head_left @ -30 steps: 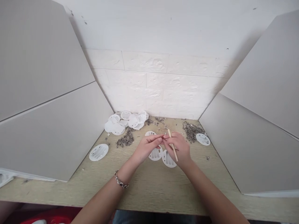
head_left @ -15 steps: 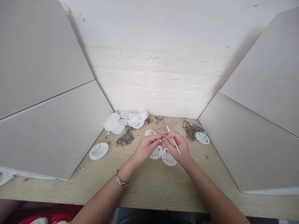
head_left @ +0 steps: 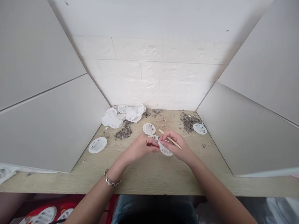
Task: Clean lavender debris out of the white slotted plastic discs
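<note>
In my right hand (head_left: pixel 175 143) a thin, pale wooden stick (head_left: pixel 171 140) lies slantwise across the fingers. The thumb and forefinger of that hand also pinch a tiny dark piece (head_left: pixel 159 138). My left hand (head_left: pixel 142 147), with a bracelet (head_left: pixel 111 180) at the wrist, is just left of it, fingers curved and thumb a little apart, with no held thing visible. Beneath the hands are white slotted discs: one disc (head_left: pixel 166 150) is partly covered by my right hand, another is mostly hidden behind my left. A third disc (head_left: pixel 149 128) lies just beyond them.
Stacked white discs (head_left: pixel 116 122) lie at the back left, beside a heap of small dark grey pieces (head_left: pixel 125 130). Another heap (head_left: pixel 189 122) and a disc (head_left: pixel 200 128) are at the right. A single disc (head_left: pixel 97 145) lies left. Grey panels (head_left: pixel 56 124) flank the wooden table (head_left: pixel 140 183).
My hands were together at the tiny piece; my left hand has drawn away to the left and lower, and the piece stays in my right fingers. The camera view has shifted slightly.
</note>
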Demonstrator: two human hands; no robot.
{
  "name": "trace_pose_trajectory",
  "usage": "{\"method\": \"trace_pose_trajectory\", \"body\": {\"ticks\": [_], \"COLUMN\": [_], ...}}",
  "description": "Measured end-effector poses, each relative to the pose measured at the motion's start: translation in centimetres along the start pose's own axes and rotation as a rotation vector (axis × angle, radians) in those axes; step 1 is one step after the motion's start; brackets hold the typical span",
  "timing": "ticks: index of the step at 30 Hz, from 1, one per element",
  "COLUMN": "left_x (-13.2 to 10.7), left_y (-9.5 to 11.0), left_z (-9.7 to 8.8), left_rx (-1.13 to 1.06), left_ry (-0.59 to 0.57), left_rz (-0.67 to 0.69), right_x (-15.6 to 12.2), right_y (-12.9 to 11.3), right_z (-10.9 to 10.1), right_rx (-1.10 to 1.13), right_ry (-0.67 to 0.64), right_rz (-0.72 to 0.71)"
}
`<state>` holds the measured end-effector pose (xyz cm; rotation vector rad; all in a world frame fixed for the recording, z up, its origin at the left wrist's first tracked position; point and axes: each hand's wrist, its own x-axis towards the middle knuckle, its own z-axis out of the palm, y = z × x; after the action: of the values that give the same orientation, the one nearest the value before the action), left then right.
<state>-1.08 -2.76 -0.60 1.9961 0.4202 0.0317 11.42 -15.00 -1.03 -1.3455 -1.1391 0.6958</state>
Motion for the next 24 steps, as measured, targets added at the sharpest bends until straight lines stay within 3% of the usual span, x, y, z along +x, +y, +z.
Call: {"method": "trace_pose_trajectory", "body": {"ticks": [3,6,12,17,24], "left_x": [-1.5,-2.3,-2.4,-3.0,-3.5], "left_y": [-0.4,-0.7,-1.0,-1.9,-3.3], "left_z": [1.0,1.8,2.1,1.8,2.5], "left_rx": [0.457,0.651,0.604,0.478,0.46], "left_ry": [-0.019,-0.071,-0.086,-0.014,0.116], "left_rz": [0.01,-0.014,-0.009,-0.008,0.051], "right_x": [-0.5,-0.3,-0.4,-1.0,-1.6], "right_y": [0.8,1.5,2.1,2.8,2.8], "right_z": [0.4,0.8,1.3,1.4,2.9], "right_rx": [0.011,0.053,0.045,0.05,-0.069], "right_ry": [0.065,0.101,0.107,0.129,-0.014], "right_rz": [0.057,0.132,0.119,0.123,0.282]}}
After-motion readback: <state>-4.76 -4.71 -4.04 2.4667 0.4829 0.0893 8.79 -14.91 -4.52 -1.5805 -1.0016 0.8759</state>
